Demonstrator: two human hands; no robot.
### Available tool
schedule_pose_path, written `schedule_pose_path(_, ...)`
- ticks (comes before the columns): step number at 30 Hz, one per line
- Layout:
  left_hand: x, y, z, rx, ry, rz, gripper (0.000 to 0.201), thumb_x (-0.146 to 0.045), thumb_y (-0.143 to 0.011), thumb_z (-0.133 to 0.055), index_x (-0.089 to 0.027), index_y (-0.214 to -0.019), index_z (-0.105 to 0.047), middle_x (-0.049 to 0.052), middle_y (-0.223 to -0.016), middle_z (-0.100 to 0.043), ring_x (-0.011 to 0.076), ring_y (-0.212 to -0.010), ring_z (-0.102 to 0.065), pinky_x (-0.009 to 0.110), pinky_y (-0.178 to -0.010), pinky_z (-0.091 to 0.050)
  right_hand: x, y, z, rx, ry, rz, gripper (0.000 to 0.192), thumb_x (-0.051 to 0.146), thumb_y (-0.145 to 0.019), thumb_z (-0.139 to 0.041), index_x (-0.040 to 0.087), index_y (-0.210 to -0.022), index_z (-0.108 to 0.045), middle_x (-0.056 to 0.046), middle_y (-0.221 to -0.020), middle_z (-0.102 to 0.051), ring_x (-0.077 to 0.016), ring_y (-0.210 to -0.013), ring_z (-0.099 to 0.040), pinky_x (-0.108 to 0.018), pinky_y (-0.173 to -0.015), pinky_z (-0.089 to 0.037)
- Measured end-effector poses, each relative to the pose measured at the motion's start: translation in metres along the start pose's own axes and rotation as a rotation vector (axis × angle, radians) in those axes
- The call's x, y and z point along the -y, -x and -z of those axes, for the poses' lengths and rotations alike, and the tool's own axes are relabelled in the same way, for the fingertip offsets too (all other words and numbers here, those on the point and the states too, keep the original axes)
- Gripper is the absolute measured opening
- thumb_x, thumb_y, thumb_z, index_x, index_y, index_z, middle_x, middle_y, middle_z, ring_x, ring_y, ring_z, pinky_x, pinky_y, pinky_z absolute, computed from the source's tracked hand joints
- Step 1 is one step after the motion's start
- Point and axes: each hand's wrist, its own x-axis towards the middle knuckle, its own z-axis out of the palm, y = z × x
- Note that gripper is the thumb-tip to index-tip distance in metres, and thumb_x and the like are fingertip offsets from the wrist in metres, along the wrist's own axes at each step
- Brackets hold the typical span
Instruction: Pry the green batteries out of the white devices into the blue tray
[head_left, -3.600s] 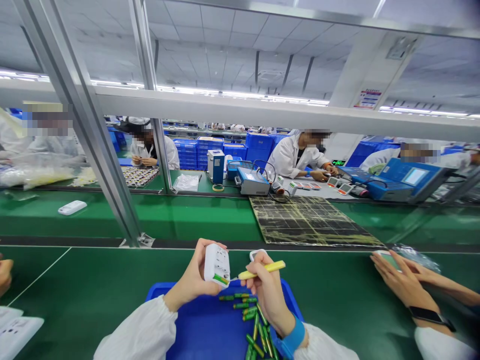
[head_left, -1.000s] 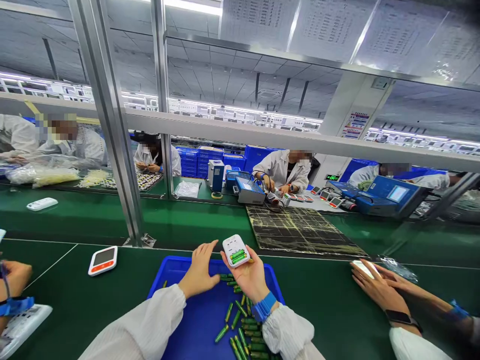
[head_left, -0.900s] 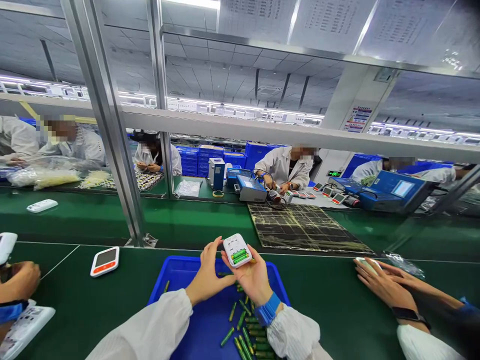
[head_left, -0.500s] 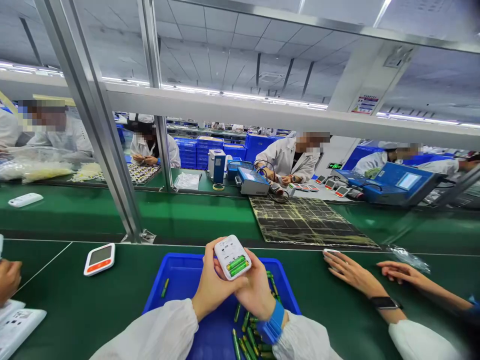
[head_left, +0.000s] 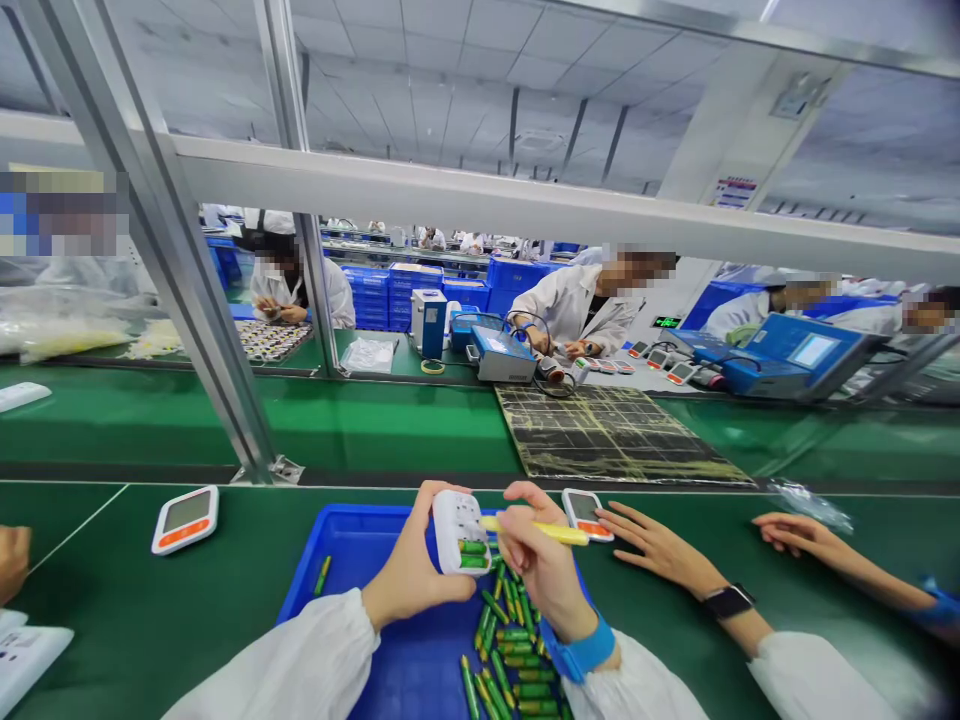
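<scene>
My left hand point(head_left: 409, 565) is closed around a white handheld device point(head_left: 450, 515), its back turned toward me. Green batteries point(head_left: 472, 555) lie side by side in its uncovered compartment. In my right hand point(head_left: 544, 560), pinched between the fingers, is a yellow pen-like tool point(head_left: 564, 534). Its tip end meets or nearly meets the device's back, above the batteries; contact is unclear. Beneath both hands sits a blue tray point(head_left: 405, 660) with many loose green batteries point(head_left: 517, 635) on its right side and a single battery point(head_left: 322, 576) at its left.
A co-worker's hand point(head_left: 667, 545) touches another white-and-orange device point(head_left: 586, 513) beside the tray's right rim. A similar device point(head_left: 186, 520) lies left on the green table point(head_left: 172, 620). A metal post point(head_left: 202, 330) rises at the left; a dark gridded mat point(head_left: 615, 435) lies beyond.
My right hand has left the device and now holds the yellow tool against or near it. The co-worker's hand has moved left with a device. The view has shifted slightly.
</scene>
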Motion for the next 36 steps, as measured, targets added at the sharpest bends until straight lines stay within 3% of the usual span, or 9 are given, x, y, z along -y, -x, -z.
schedule_pose_path(5, -0.002, 0.001, -0.001, 0.075, -0.079, 0.062, 0.077, 0.002, -0.048, -0.062, -0.027, -0.116, -0.04, -0.002, -0.098, -0.05, 0.0106, -0.075, -0.05, 0.021, -0.062, -0.039, -0.001, 0.003, 0.002, -0.003, -0.021, 0.013, 0.026, 0.014, -0.063, -0.063, 0.022, -0.058, -0.038, 0.013, -0.033, -0.036, -0.0031, -0.028, -0.016, -0.016, -0.03, -0.015)
schedule_pose_path(13, 0.0, 0.0, 0.0, 0.073, -0.128, 0.098, 0.077, 0.0, -0.047, -0.063, -0.027, -0.115, -0.039, -0.002, -0.1, -0.048, 0.0109, -0.077, -0.048, 0.022, -0.066, -0.038, -0.001, 0.003, 0.005, 0.036, 0.11, 0.015, 0.024, 0.012, -0.061, -0.057, 0.022, -0.057, -0.036, 0.012, -0.035, -0.036, -0.0043, -0.03, -0.021, -0.019, -0.033, -0.016)
schedule_pose_path(17, 0.0, 0.001, 0.002, 0.054, -0.258, 0.114, 0.077, -0.004, -0.045, -0.064, -0.026, -0.115, -0.038, -0.001, -0.1, -0.048, 0.015, -0.083, -0.046, 0.026, -0.071, -0.036, -0.001, 0.005, 0.006, 0.047, 0.211, 0.023, 0.023, 0.013, -0.061, -0.054, 0.023, -0.056, -0.034, 0.012, -0.036, -0.034, -0.0051, -0.031, -0.02, -0.021, -0.035, -0.015)
schedule_pose_path(20, 0.001, 0.001, 0.003, 0.01, -0.489, 0.119, 0.072, -0.007, -0.041, -0.065, -0.024, -0.107, -0.04, 0.0, -0.098, -0.046, 0.0187, -0.087, -0.042, 0.03, -0.073, -0.034, -0.001, 0.009, 0.006, 0.067, 0.404, 0.115, 0.022, 0.015, -0.061, -0.051, 0.023, -0.055, -0.032, 0.01, -0.041, -0.033, -0.0069, -0.038, -0.023, -0.022, -0.04, -0.02)
schedule_pose_path(24, 0.001, -0.001, 0.0, 0.036, -0.845, 0.006, 0.06, -0.012, -0.035, -0.067, -0.022, -0.088, -0.042, 0.0, -0.093, -0.045, 0.0197, -0.083, -0.039, 0.033, -0.074, -0.027, -0.001, 0.016, 0.005, 0.139, 0.864, 0.218, 0.022, 0.013, -0.063, -0.047, 0.022, -0.053, -0.029, 0.007, -0.046, -0.03, -0.0098, -0.045, -0.028, -0.025, -0.047, -0.021)
schedule_pose_path(27, -0.002, -0.002, -0.003, 0.096, -0.909, -0.014, 0.058, -0.016, -0.034, -0.07, -0.021, -0.084, -0.041, -0.001, -0.091, -0.046, 0.0194, -0.082, -0.039, 0.033, -0.073, -0.025, -0.004, 0.017, 0.004, 0.204, 1.14, 0.283, 0.02, 0.01, -0.063, -0.046, 0.021, -0.055, -0.032, 0.007, -0.047, -0.027, -0.0103, -0.045, -0.022, -0.029, -0.05, -0.015)
schedule_pose_path(29, -0.005, -0.002, 0.0, 0.069, -0.88, 0.022, 0.06, -0.016, -0.034, -0.07, -0.021, -0.086, -0.04, -0.001, -0.092, -0.045, 0.0189, -0.082, -0.039, 0.032, -0.074, -0.025, -0.006, 0.015, 0.005, 0.2, 1.217, 0.317, 0.018, 0.009, -0.062, -0.047, 0.021, -0.056, -0.036, 0.007, -0.046, -0.027, -0.0104, -0.044, -0.02, -0.03, -0.051, -0.013)
schedule_pose_path(31, -0.008, -0.002, 0.005, 0.0, -0.844, 0.059, 0.061, -0.013, -0.035, -0.069, -0.022, -0.088, -0.039, -0.002, -0.092, -0.044, 0.0185, -0.082, -0.038, 0.032, -0.075, -0.026, -0.007, 0.012, 0.006, 0.115, 1.126, 0.308, 0.019, 0.01, -0.062, -0.048, 0.022, -0.054, -0.035, 0.007, -0.045, -0.028, -0.0104, -0.043, -0.022, -0.029, -0.05, -0.014)
schedule_pose_path(36, -0.007, -0.003, 0.018, -0.042, -0.645, 0.189, 0.071, -0.006, -0.036, -0.066, -0.023, -0.1, -0.04, -0.001, -0.093, -0.044, 0.0203, -0.087, -0.036, 0.031, -0.076, -0.03, -0.006, 0.012, 0.006, -0.091, 0.373, 0.132, 0.025, 0.016, -0.064, -0.052, 0.023, -0.054, -0.03, 0.009, -0.042, -0.032, -0.0082, -0.037, -0.026, -0.023, -0.04, -0.018)
